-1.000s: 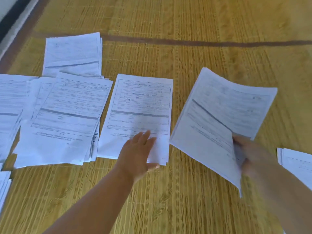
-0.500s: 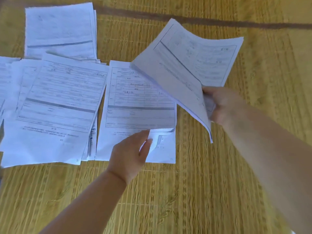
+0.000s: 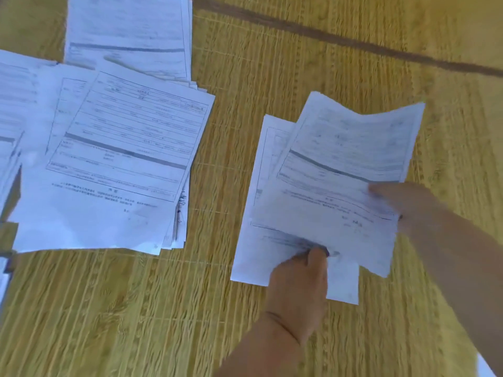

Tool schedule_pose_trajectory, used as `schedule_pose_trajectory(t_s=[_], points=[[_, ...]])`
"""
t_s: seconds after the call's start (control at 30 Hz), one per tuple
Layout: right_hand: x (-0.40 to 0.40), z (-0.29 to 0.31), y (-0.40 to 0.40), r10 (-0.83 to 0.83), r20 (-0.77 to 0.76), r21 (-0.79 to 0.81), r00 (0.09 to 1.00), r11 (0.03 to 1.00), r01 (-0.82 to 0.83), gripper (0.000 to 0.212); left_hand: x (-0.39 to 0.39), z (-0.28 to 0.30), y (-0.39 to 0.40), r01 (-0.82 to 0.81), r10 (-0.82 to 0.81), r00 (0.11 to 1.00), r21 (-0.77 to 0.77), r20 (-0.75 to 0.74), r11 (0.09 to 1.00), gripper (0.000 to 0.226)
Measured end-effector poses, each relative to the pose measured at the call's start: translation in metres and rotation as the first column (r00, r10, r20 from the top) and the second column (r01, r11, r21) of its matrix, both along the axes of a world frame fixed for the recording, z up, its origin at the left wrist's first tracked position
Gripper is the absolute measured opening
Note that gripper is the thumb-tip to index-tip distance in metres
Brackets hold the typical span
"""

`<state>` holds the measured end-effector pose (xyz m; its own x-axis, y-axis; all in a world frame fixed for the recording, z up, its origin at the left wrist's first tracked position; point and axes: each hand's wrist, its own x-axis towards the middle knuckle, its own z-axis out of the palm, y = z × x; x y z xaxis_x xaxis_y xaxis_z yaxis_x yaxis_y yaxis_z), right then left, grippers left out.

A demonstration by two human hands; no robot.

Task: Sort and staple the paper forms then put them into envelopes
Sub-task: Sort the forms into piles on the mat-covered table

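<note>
White printed paper forms lie on a yellow woven mat. My right hand [image 3: 402, 205] pinches the right edge of a few forms [image 3: 348, 164] and holds them over a lower form sheet [image 3: 253, 257] at centre right. My left hand [image 3: 302, 276] grips the bottom edge of these sheets, thumb on top and fingers hidden under the paper. Left of them lies a large messy pile of forms [image 3: 117, 159]. Another stack [image 3: 128, 31] lies behind the pile at the top.
More form sheets [image 3: 11, 110] reach the left edge of the view. A dark seam [image 3: 353, 44] runs across the woven mat [image 3: 163, 308] at the back. A white paper corner [image 3: 487, 368] shows at the bottom right.
My right hand has brought its sheets down onto the form that my left hand was lifting. The left hand now grips both at the bottom edge. The view has shifted left.
</note>
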<state>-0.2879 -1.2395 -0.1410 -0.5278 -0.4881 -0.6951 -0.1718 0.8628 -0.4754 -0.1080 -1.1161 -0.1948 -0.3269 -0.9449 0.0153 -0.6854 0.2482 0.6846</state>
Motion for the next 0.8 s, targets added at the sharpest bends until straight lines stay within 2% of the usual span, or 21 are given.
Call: schedule_pose_trajectory(t_s=[0.03, 0.1, 0.17, 0.23, 0.3, 0.4, 0.5, 0.63, 0.73, 0.8], points=[[0.000, 0.001, 0.001, -0.051, 0.047, 0.006, 0.998, 0.999, 0.050, 0.033, 0.003, 0.002, -0.004, -0.074, 0.074, 0.997, 0.053, 0.006, 0.996, 0.013], [0.007, 0.009, 0.002, -0.123, 0.125, 0.031, 0.984, 0.992, 0.120, 0.017, 0.009, 0.006, -0.014, -0.197, 0.213, 0.975, 0.197, -0.064, 0.960, 0.031], [0.016, 0.011, -0.001, -0.112, 0.141, 0.068, 0.984, 0.992, 0.103, 0.018, 0.013, 0.003, -0.023, -0.225, 0.296, 0.936, 0.325, -0.189, 0.919, 0.020], [0.024, 0.012, -0.006, -0.068, 0.119, 0.087, 0.991, 0.995, 0.058, 0.026, 0.018, 0.005, -0.031, -0.307, 0.441, 0.855, 0.419, -0.273, 0.854, 0.004], [0.026, 0.011, -0.009, -0.035, 0.097, 0.104, 0.995, 0.994, 0.025, 0.033, 0.020, 0.004, -0.031, -0.341, 0.500, 0.804, 0.440, -0.322, 0.831, 0.007], [0.029, 0.015, -0.012, -0.022, 0.092, 0.089, 0.996, 0.996, 0.013, 0.026, 0.019, -0.001, -0.026, -0.350, 0.503, 0.797, 0.422, -0.336, 0.837, 0.021], [0.025, 0.018, -0.016, -0.072, 0.168, 0.025, 0.983, 0.997, 0.069, 0.023, 0.023, -0.004, -0.016, -0.248, 0.377, 0.850, 0.352, -0.367, 0.902, 0.027], [0.025, 0.022, -0.020, 0.010, 0.198, 0.044, 0.980, 0.999, -0.019, 0.025, 0.029, -0.014, -0.001, -0.040, 0.129, 0.925, 0.246, -0.358, 0.968, 0.031], [0.028, 0.021, -0.019, 0.034, 0.201, 0.058, 0.979, 0.997, -0.046, 0.028, 0.031, -0.016, 0.006, 0.065, -0.022, 0.969, 0.171, -0.244, 0.983, 0.028], [0.030, 0.014, -0.014, 0.073, 0.212, 0.070, 0.975, 0.994, -0.090, 0.029, 0.032, -0.015, 0.014, 0.262, -0.251, 0.961, 0.086, -0.118, 0.961, 0.035]])
